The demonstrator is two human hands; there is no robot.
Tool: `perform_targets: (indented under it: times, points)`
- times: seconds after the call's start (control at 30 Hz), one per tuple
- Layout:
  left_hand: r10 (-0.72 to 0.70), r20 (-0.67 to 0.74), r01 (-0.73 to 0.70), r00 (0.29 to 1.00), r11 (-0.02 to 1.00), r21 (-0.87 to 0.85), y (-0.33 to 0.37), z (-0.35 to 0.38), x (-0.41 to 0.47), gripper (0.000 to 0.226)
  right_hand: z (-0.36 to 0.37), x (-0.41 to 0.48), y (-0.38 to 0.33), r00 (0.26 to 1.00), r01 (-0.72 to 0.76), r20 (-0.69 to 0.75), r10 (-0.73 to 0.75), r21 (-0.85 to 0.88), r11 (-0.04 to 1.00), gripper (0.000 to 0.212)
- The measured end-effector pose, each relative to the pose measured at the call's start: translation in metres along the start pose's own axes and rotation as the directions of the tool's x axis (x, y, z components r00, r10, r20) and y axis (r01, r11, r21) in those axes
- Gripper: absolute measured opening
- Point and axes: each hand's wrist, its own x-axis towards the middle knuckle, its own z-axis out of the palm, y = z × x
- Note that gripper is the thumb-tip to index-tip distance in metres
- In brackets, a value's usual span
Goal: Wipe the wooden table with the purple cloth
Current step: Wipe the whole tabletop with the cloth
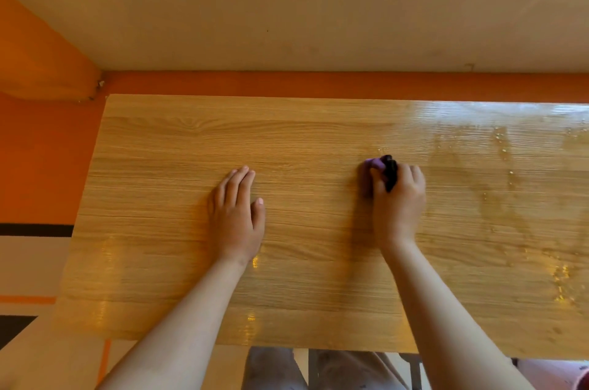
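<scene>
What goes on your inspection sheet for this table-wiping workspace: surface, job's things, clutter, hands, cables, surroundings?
Surface: wooden table, glossy, wet streaks and droplets on its right part.
Job's things: purple cloth, bunched on the table, partly under the right hand.
Clutter: nothing seen.
Hands: left hand rests flat on the table; right hand grips the cloth.
Cables: nothing seen.
Surroundings: orange band beyond the far edge, pale surface above it.

The light oak-grained table (318, 230) carries a purple-and-black cloth (381, 171) beside orange walls (41, 150).
</scene>
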Motion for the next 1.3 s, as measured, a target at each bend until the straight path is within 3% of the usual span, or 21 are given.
perform_targets:
  times: [0.17,0.27,0.37,0.5,0.63,0.8,0.9,1.0,1.3]
  points:
    - [-0.025,0.034,0.024,0.999,0.999,0.026,0.001,-0.003,-0.001,0.050,0.044,-0.035,-0.058,0.935,0.271,0.202,-0.292,0.125,0.954,0.024]
    - [-0.022,0.034,0.021,0.999,0.999,0.033,0.004,-0.004,0.000,0.050,0.058,-0.033,-0.075,0.894,0.368,0.224,-0.388,0.125,0.921,0.036]
    - [-0.037,0.023,0.036,0.999,0.999,0.013,0.006,-0.004,0.000,0.050,0.048,-0.005,-0.057,0.927,0.304,0.189,-0.325,0.133,0.943,0.027]
    - [-0.035,0.021,0.035,0.999,0.999,-0.002,0.004,-0.002,0.000,0.050,0.015,0.048,-0.006,0.991,0.116,0.058,-0.118,0.038,0.993,0.023]
    - [-0.027,0.027,0.027,0.999,1.000,0.004,0.005,-0.003,0.000,0.050,-0.009,0.064,0.015,0.999,-0.036,-0.025,0.036,-0.021,0.999,0.019]
    - [-0.003,0.023,0.003,1.000,1.000,0.001,0.034,-0.002,0.019,0.050,0.019,0.033,-0.027,0.996,0.067,0.050,-0.070,0.069,0.995,0.022]
    - [-0.058,0.061,0.062,0.996,0.996,-0.067,0.067,0.016,0.038,0.053,0.041,0.024,-0.057,0.980,0.173,0.074,-0.184,0.126,0.977,0.021]
    - [-0.084,0.085,0.087,0.993,0.996,-0.028,0.086,0.031,0.044,0.055,0.046,0.042,-0.061,0.966,0.235,0.081,-0.246,0.120,0.964,0.018]
    - [-0.065,0.065,0.063,0.996,0.997,0.041,0.087,0.040,0.040,0.054,0.000,0.119,-0.002,0.998,-0.048,-0.038,0.049,0.031,0.998,0.023]
